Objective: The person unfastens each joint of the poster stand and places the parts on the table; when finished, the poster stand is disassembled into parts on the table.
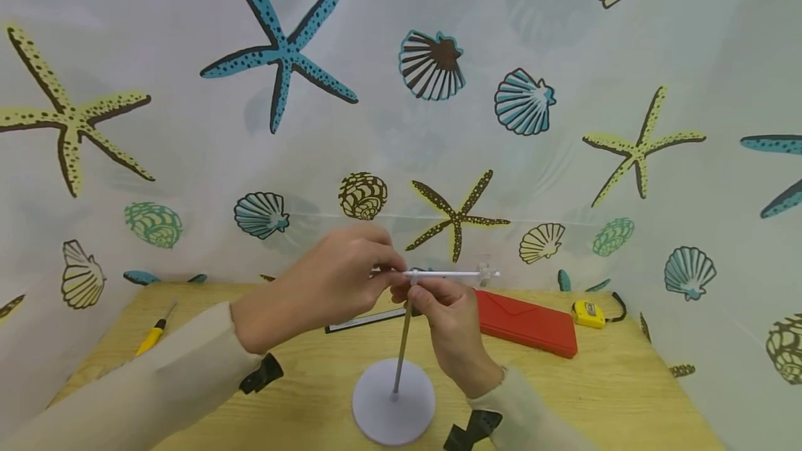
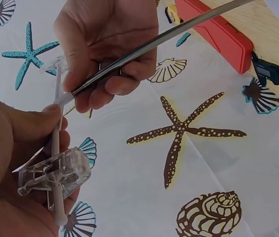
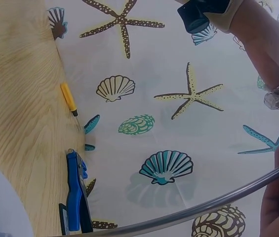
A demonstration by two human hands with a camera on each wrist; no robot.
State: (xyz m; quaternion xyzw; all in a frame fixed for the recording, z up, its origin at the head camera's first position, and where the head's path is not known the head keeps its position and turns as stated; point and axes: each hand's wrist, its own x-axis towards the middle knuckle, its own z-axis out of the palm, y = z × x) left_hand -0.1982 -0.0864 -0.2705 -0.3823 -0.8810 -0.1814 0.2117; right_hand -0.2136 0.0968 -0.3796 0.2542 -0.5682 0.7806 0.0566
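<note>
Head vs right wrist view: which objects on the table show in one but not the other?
Only head: the red case and yellow tape measure.
Only right wrist: the blue-handled tool.
Both: the yellow screwdriver, white round base, metal rod, left hand and right hand; the base and hands are cut off in right wrist.

The base [image 1: 376, 415] stands on the tabletop [image 1: 294, 395]; the rod [image 1: 403, 350] rises from it to the crossbar [image 1: 454, 273]. Left: screwdriver [image 1: 151, 339]. Right rear: case [image 1: 528, 323], with tape measure [image 1: 588, 314] farther right. Behind: cloth [image 1: 401, 148].
</note>
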